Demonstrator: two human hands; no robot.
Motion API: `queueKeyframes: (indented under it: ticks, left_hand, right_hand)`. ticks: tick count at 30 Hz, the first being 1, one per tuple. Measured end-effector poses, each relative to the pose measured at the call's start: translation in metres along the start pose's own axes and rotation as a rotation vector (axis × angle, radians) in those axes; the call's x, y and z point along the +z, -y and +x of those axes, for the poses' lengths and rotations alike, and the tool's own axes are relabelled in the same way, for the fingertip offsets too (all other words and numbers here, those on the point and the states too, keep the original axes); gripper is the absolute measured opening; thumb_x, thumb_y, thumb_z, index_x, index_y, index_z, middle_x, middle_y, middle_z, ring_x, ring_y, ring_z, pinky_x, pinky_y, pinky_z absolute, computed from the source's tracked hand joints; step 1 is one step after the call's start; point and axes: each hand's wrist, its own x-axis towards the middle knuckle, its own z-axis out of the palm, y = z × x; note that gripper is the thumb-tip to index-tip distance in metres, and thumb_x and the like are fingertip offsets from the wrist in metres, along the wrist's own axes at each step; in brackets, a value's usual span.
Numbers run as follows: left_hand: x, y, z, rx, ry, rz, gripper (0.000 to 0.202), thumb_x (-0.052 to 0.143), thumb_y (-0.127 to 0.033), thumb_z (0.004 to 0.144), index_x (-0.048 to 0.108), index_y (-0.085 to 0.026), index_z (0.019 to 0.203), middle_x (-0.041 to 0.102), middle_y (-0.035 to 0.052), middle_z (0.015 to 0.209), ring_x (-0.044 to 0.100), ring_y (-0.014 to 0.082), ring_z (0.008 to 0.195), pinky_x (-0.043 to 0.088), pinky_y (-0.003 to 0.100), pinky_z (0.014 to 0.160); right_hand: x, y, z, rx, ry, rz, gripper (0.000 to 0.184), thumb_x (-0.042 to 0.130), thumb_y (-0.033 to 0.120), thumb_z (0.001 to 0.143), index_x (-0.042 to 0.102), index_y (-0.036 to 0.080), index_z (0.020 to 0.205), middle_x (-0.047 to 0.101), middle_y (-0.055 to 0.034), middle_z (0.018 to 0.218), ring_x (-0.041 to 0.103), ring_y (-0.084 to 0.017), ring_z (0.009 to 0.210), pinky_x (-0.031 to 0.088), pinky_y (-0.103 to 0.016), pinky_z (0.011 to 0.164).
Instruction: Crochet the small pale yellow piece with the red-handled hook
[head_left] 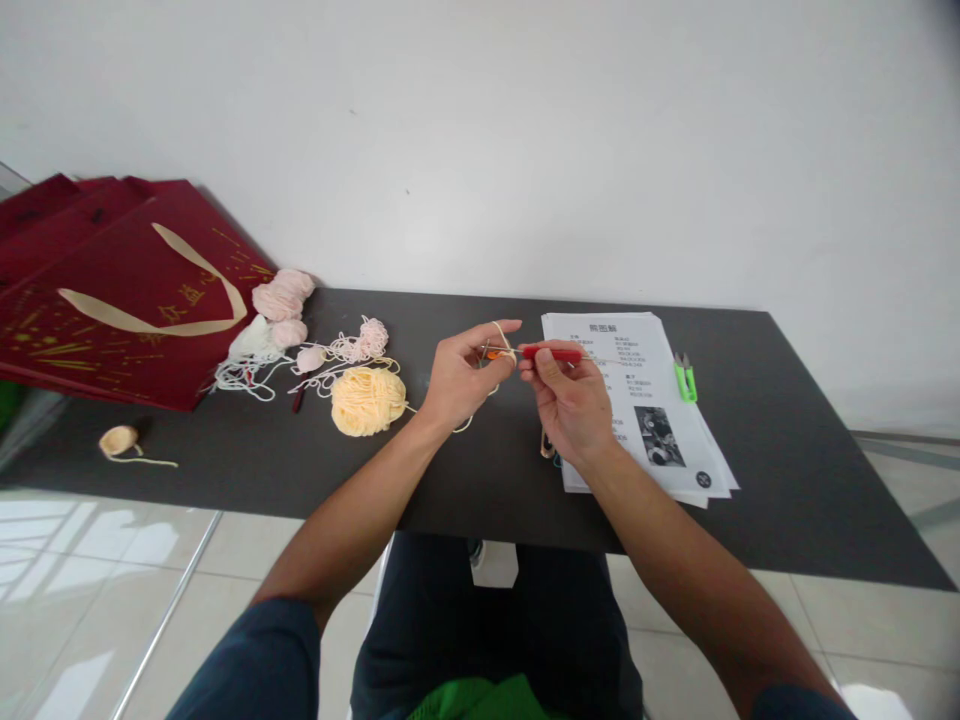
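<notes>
My left hand [461,375] is raised over the dark table [787,450], fingers curled and pinching cream yarn looped over the index finger. That strand trails down to a cream yarn ball [367,400] lying just left of the hand. My right hand [570,400] is closed round a red-handled crochet hook [551,352], whose tip points left and meets the yarn at my left fingertips. Both hands hover close together above the table's middle.
Printed paper sheets [637,400] lie under and right of my right hand, with green snips [685,377] beside them. Pink and white yarn bundles [281,300] sit at the back left by red gift bags [112,290]. A small crocheted piece [120,440] rests far left.
</notes>
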Motion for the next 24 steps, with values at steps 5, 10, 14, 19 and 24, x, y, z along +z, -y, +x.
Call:
queueKeyframes:
  ticks: [5, 10, 14, 19, 24]
  left_hand:
    - [0.003, 0.000, -0.002, 0.013, -0.032, 0.048, 0.043, 0.077, -0.018, 0.077, 0.079, -0.021, 0.120, 0.065, -0.0024, 0.075, 0.052, 0.0085, 0.061, 0.040, 0.023, 0.058]
    - [0.004, 0.002, -0.003, 0.063, -0.082, 0.076, 0.039, 0.076, -0.017, 0.076, 0.080, -0.022, 0.115, 0.068, -0.0006, 0.082, 0.055, 0.0089, 0.065, 0.043, 0.023, 0.061]
    - [0.006, 0.001, -0.003, 0.090, -0.123, 0.066, 0.039, 0.076, -0.015, 0.075, 0.080, -0.022, 0.113, 0.066, -0.0017, 0.079, 0.053, 0.0090, 0.064, 0.043, 0.024, 0.063]
    - [0.007, 0.001, -0.003, 0.132, -0.145, 0.064, 0.037, 0.075, -0.012, 0.074, 0.080, -0.021, 0.109, 0.064, -0.0025, 0.075, 0.053, 0.0094, 0.065, 0.043, 0.025, 0.064]
    - [0.006, 0.004, -0.003, 0.198, -0.164, 0.136, 0.035, 0.072, -0.011, 0.075, 0.080, -0.022, 0.107, 0.064, -0.0021, 0.078, 0.053, 0.0098, 0.067, 0.043, 0.025, 0.068]
  right_hand:
    - [0.001, -0.002, -0.001, -0.017, 0.001, -0.021, 0.015, 0.081, 0.038, 0.088, 0.072, 0.028, 0.095, 0.081, 0.0023, 0.097, 0.075, -0.011, 0.079, 0.067, -0.027, 0.079]
    - [0.004, 0.001, -0.001, -0.001, -0.020, 0.021, 0.018, 0.084, 0.038, 0.085, 0.072, 0.026, 0.093, 0.081, 0.0019, 0.094, 0.074, -0.010, 0.077, 0.066, -0.025, 0.075]
    - [0.005, 0.004, -0.001, -0.020, -0.031, 0.016, 0.018, 0.084, 0.037, 0.085, 0.071, 0.026, 0.092, 0.081, 0.0024, 0.093, 0.072, -0.010, 0.073, 0.065, -0.024, 0.072]
    - [0.004, 0.008, -0.001, -0.103, -0.053, 0.003, 0.019, 0.086, 0.035, 0.082, 0.071, 0.026, 0.090, 0.080, 0.0025, 0.091, 0.070, -0.010, 0.070, 0.061, -0.023, 0.066]
    - [0.000, 0.007, -0.001, -0.242, -0.059, -0.054, 0.018, 0.086, 0.029, 0.082, 0.071, 0.026, 0.091, 0.079, 0.0023, 0.091, 0.071, -0.011, 0.072, 0.059, -0.024, 0.064]
